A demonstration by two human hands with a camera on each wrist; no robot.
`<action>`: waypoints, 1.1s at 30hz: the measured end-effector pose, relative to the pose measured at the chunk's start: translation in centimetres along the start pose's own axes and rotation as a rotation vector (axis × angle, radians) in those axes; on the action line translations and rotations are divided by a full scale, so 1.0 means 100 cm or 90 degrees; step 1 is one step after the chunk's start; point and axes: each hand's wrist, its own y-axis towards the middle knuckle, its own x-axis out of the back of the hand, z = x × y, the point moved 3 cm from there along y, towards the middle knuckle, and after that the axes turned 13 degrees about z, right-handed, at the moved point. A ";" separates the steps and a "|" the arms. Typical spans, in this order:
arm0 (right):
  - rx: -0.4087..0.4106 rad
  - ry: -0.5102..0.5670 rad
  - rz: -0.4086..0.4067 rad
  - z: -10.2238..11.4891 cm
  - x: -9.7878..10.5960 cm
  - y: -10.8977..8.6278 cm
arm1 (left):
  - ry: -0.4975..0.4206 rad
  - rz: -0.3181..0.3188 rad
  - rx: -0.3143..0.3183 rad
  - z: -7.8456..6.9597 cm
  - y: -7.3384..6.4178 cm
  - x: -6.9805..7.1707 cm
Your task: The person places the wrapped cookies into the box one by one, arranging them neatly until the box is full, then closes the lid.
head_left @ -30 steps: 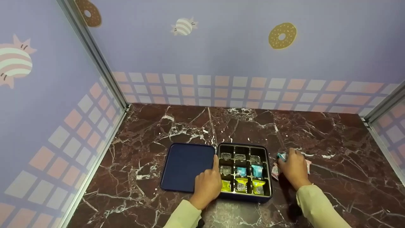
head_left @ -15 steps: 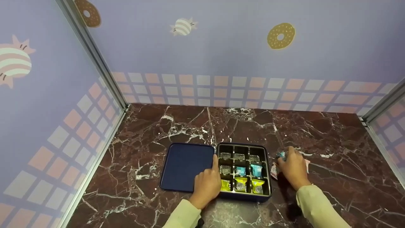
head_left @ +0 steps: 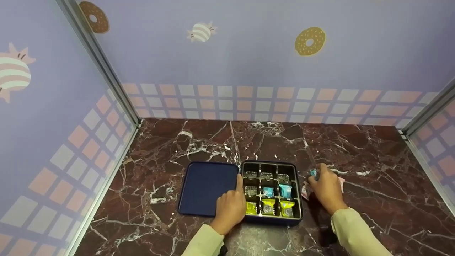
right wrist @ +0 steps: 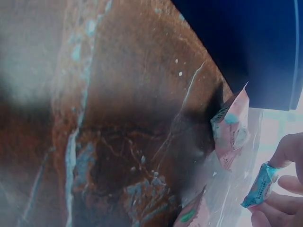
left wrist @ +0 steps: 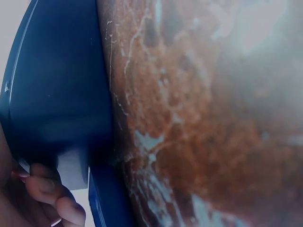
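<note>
**Pinch & Brace: Handling Notes**

1. R side. My R hand [head_left: 326, 186] is clamped on a wrapped blue pc [right wrist: 262, 186], held btwn thumb & fingertips, to the right of the tin [head_left: 273, 221]. I can't tell if the blue pc is fully off the tabletop [head_left: 266, 142].

2. L side. My L hand [head_left: 231, 207] is at the tin's left edge, index finger [head_left: 239, 182] straight along the junction w/ the lid [head_left: 208, 188], other fingers curled. I can't tell if they grip the tin or merely rest agst it.

3. Layout. Front row: yellow pcs [head_left: 268, 207]. Mid row: two more blue pcs [head_left: 285, 190], center & right; the mid-left pocket [head_left: 251, 192] shows its ribbed floor. Pink pcs [right wrist: 233, 130] lie by the R hand, one just beside the tin wall.

4. Procedure (my judgement).
a. Pinch lightly; the slick wrapper prob. slips or creases under excess force.
b. Lift straight up b4 any sideways travel, else I risk dragging the pink pcs.
c. Pass well above the tin's right wall.
d. If lowering into the mid-left pocket, square the blue pc to it, descend vertically, let go only on floor contact.
e. Brace w/ min. L force; a push could shift the tin.
</note>
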 end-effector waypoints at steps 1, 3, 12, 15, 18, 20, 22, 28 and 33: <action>0.001 0.003 0.000 0.001 0.000 -0.001 | 0.000 0.000 0.000 0.000 0.000 0.000; 0.003 0.007 -0.003 0.003 0.000 -0.002 | -0.002 0.001 -0.001 0.000 0.000 0.000; 0.022 0.021 -0.002 0.014 0.001 -0.006 | -0.009 -0.007 -0.006 0.001 -0.001 -0.001; 0.020 0.028 -0.002 0.017 0.002 -0.007 | -0.007 -0.011 -0.008 0.000 -0.001 0.000; 0.015 0.036 -0.008 0.019 0.003 -0.008 | -0.004 -0.013 -0.009 0.000 0.000 0.000; 0.015 0.037 -0.011 0.022 0.004 -0.009 | -0.004 -0.012 -0.008 0.000 0.000 0.000; 0.018 0.041 -0.011 0.024 0.004 -0.009 | -0.004 -0.011 -0.006 0.000 0.000 -0.001; 0.043 0.043 -0.021 0.030 0.005 -0.011 | -0.004 -0.005 -0.003 0.001 0.001 -0.001; 0.058 0.045 -0.025 0.035 0.006 -0.013 | -0.010 0.002 -0.004 0.000 0.001 0.000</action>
